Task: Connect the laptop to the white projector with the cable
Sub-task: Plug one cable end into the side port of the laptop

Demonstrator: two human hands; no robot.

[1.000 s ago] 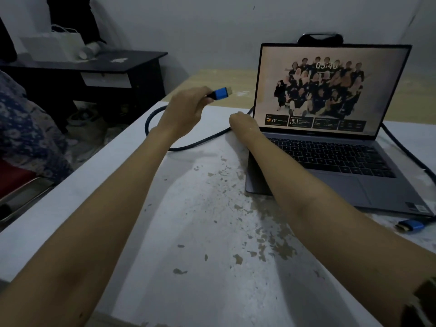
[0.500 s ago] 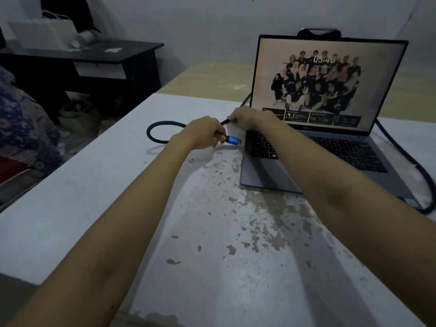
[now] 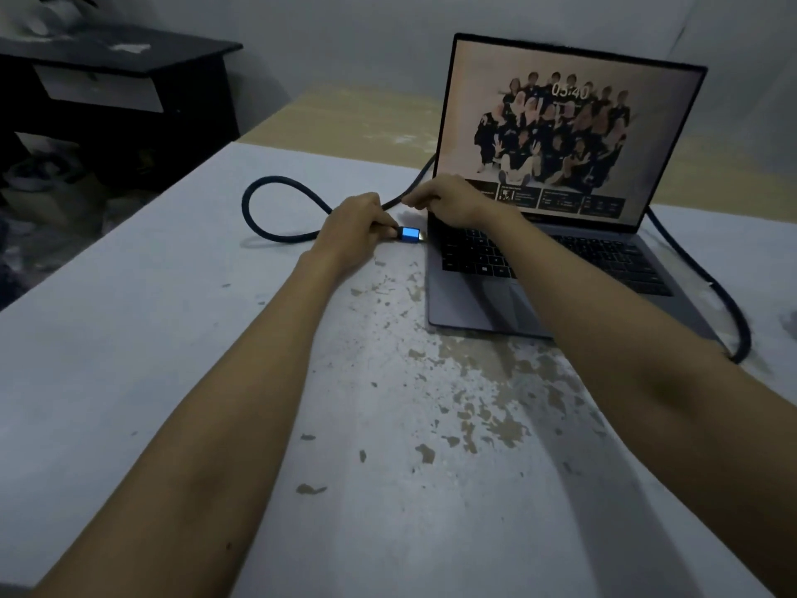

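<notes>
An open grey laptop with a lit screen stands on the white table. A dark braided cable loops on the table left of it and runs behind the laptop, round to its right side. My left hand grips the cable's blue plug, whose metal tip is right at the laptop's left edge. My right hand rests on the laptop's back left corner, fingers curled over the cable there. No white projector is in view.
A black desk with a white drawer front stands at the back left, with clutter on the floor under it. The table's paint is chipped in front of the laptop. A pale wooden surface lies behind the table.
My left hand brought the blue plug down from the air to the laptop's left edge. My right hand moved onto the laptop's back left corner. The view shifted a little closer.
</notes>
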